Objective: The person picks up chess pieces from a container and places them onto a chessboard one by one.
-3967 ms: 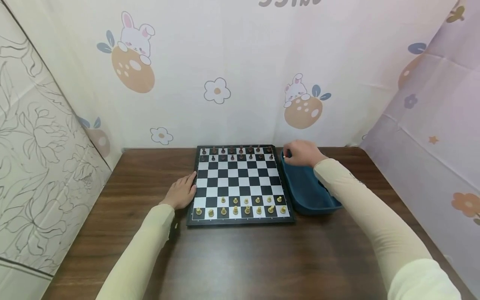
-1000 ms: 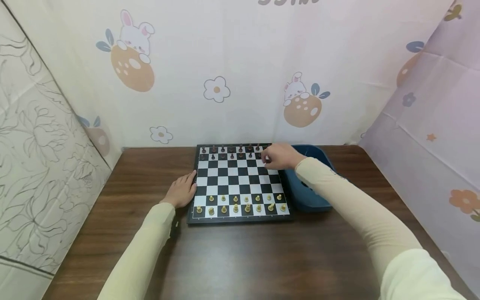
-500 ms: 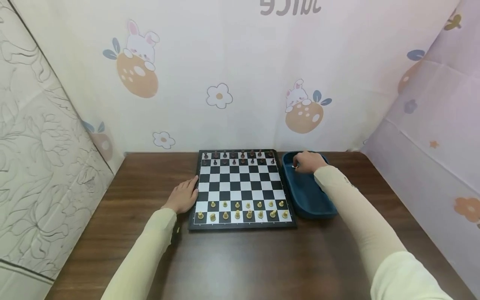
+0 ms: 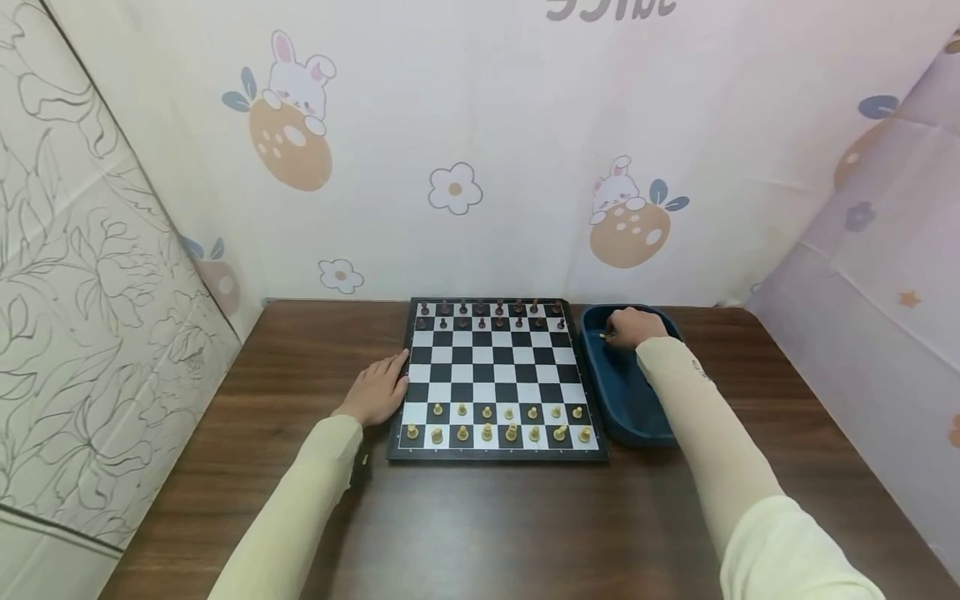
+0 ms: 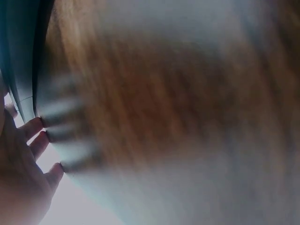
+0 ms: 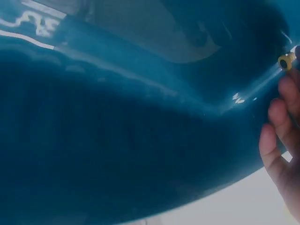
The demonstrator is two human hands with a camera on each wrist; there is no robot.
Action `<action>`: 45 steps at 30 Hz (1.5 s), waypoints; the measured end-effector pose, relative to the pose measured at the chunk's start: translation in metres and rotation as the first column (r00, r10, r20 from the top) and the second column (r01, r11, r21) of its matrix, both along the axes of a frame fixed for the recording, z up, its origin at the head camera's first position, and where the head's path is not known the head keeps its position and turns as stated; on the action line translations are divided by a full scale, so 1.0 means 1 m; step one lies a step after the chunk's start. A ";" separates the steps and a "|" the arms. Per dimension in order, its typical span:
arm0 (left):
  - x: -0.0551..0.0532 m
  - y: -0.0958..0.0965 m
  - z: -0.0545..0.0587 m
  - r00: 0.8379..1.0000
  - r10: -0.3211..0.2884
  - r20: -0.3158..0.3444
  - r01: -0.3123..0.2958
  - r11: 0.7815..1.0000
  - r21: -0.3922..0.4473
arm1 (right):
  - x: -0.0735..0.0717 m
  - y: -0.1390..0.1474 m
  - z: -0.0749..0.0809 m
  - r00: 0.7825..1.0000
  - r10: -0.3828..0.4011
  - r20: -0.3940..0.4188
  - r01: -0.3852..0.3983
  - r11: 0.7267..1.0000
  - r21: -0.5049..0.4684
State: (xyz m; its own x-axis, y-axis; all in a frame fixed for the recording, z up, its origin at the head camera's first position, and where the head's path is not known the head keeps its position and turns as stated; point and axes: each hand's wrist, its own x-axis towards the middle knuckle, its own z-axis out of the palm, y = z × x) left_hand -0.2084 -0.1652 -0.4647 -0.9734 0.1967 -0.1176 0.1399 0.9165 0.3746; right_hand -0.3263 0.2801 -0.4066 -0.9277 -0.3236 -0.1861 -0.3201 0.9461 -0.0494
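A folding black-and-white chessboard [image 4: 483, 375] lies on the table. Dark chess pieces [image 4: 482, 323] fill two rows along its far side, and gold chess pieces [image 4: 487, 432] stand in two rows at the near side. My left hand [image 4: 375, 390] rests against the board's left edge with its fingers extended. To the right of the board, my right hand [image 4: 632, 327] is at the far end of the blue tray [image 4: 626, 408]. Thumb and fingertips pinch a small gold chess piece [image 6: 284, 62], whose round base shows in the right wrist view.
The brown wooden table [image 4: 480, 533] extends around the board and tray. A printed cloth [image 4: 517, 242] rises behind it, with a white floral panel [image 4: 82, 292] at the left and more cloth at the right. The tray stands close beside the board's right edge.
My right hand has moved right, from over the board's far right corner into the tray, and pinches a gold chess piece. One more gold pawn stands on the board than 4 seconds ago.
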 end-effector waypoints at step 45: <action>0.004 0.004 0.008 1.000 -0.007 0.004 0.007 1.000 -0.016 | 0.009 -0.001 0.015 0.992 0.075 -0.097 -0.078 0.996 -0.031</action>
State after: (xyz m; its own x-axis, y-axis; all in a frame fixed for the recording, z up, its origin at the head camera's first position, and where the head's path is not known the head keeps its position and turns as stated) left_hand -0.2040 -0.1611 -0.4568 -0.9715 0.2016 -0.1243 0.1451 0.9214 0.3604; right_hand -0.3177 0.2794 -0.3916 -0.9129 -0.3990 -0.0855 -0.3963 0.9169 -0.0471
